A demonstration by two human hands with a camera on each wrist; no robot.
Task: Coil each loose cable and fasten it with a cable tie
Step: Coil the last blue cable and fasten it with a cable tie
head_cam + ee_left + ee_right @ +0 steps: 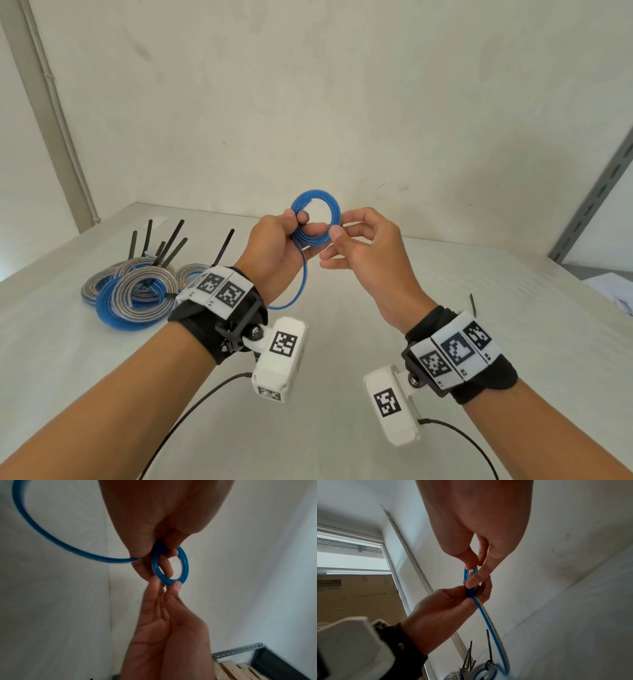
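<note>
Above the desk (342, 342), left hand (274, 246) fingers gripped a blue cable coil (317, 219) at 9 o'clock; right hand (363, 246) fingers pinched it at 4 o'clock.

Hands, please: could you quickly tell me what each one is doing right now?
Left hand: grips the blue cable coil.
Right hand: pinches the coil's opposite side.

The blue cable (315, 219) loops behind the left hand (274, 246), its loose end cut off, perhaps trailing under the wrist; fingertips there blur.
</note>
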